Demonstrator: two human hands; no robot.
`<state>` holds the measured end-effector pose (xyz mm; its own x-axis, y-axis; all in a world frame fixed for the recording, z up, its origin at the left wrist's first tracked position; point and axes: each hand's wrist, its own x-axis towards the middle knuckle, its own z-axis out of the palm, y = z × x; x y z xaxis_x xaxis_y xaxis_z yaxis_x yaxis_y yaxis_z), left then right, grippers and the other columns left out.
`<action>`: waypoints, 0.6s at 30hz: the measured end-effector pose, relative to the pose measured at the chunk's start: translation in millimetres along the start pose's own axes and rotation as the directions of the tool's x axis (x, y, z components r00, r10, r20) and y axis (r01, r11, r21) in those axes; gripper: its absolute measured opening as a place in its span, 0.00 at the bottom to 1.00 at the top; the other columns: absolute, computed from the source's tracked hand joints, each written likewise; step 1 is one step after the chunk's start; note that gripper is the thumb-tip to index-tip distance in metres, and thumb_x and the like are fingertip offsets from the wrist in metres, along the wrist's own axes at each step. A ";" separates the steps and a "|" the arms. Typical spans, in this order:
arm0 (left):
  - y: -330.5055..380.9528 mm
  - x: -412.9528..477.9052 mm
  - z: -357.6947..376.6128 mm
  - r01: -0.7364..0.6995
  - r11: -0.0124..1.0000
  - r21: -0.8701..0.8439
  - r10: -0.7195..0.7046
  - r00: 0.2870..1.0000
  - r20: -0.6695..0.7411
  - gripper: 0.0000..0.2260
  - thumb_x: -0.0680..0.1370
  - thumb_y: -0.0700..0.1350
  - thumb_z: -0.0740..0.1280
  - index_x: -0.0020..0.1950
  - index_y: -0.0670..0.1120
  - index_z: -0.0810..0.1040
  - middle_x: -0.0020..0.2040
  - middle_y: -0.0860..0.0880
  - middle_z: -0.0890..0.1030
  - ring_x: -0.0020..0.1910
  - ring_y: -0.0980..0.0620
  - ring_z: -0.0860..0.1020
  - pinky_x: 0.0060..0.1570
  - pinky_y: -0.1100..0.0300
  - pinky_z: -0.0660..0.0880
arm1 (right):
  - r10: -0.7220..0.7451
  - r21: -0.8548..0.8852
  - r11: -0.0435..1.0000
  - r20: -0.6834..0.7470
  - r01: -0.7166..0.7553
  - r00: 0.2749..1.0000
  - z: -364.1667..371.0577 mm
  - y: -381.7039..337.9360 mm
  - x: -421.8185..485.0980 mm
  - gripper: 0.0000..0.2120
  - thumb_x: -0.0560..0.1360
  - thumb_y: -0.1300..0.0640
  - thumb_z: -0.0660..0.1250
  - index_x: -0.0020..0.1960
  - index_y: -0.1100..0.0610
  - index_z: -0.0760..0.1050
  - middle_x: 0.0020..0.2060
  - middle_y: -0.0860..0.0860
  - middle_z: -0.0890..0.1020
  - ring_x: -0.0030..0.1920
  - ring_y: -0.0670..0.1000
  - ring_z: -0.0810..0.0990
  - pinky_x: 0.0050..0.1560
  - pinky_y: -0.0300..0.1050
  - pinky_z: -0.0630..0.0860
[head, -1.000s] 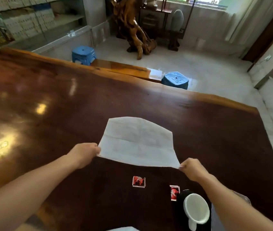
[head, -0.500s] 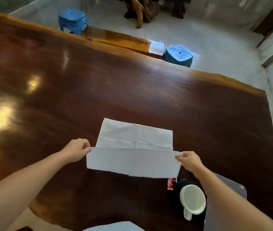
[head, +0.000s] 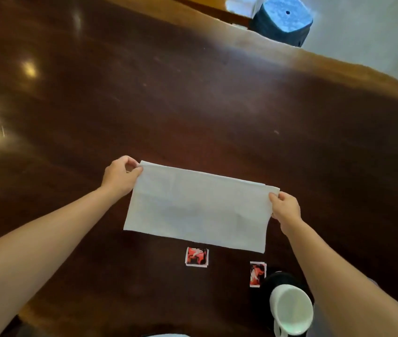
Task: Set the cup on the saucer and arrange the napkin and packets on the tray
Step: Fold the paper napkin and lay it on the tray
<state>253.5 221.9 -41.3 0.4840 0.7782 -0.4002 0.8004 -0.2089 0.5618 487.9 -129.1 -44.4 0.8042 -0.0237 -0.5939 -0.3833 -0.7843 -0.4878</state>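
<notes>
Fingers point(head: 136, 170) of both hands pinch the napkin point(head: 198, 207) (folded) above two packets point(head: 197, 256).

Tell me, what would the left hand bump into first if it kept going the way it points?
Probably nothing soon: beyond the left hand lies only bare wooden table, though depth is hard to judge.

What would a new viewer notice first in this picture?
First, the white napkin at the centre, pinched at its far corners by the left hand and right hand over the dark wooden table. Nearer lie two red packets, and a white cup at lower right.
</notes>
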 end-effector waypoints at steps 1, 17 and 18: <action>-1.7 7.4 5.7 0.007 1.000 0.004 -0.008 1.000 0.004 0.04 0.77 0.49 0.70 0.46 0.50 0.78 0.39 0.57 0.78 0.38 0.58 0.75 0.34 0.61 0.67 | 0.011 -0.007 1.000 -0.005 -0.011 1.000 5.3 -1.6 7.9 0.11 0.81 0.53 0.62 0.46 0.57 0.79 0.48 0.61 0.83 0.52 0.62 0.82 0.55 0.64 0.79; -27.6 31.8 38.3 0.141 0.983 -0.120 -0.144 0.989 -0.018 0.09 0.75 0.57 0.71 0.46 0.52 0.78 0.37 0.54 0.83 0.39 0.54 0.82 0.40 0.54 0.78 | 0.012 -0.249 0.967 -0.152 -0.050 0.988 39.5 7.7 52.3 0.18 0.76 0.41 0.62 0.43 0.56 0.74 0.38 0.51 0.77 0.35 0.47 0.73 0.29 0.43 0.63; -28.2 29.0 35.9 0.174 0.970 -0.168 -0.177 0.984 -0.004 0.10 0.74 0.57 0.71 0.47 0.52 0.78 0.39 0.53 0.84 0.41 0.53 0.82 0.42 0.53 0.80 | 0.026 -0.255 0.965 -0.149 -0.064 0.988 37.9 6.4 52.0 0.18 0.75 0.39 0.65 0.45 0.55 0.73 0.39 0.50 0.76 0.36 0.47 0.72 0.29 0.42 0.63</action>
<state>257.7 229.1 -94.7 0.3330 0.8052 -0.4908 0.8014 0.0326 0.5972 510.0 -111.8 -102.7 0.8526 -0.1364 -0.5045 -0.3056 -0.9133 -0.2694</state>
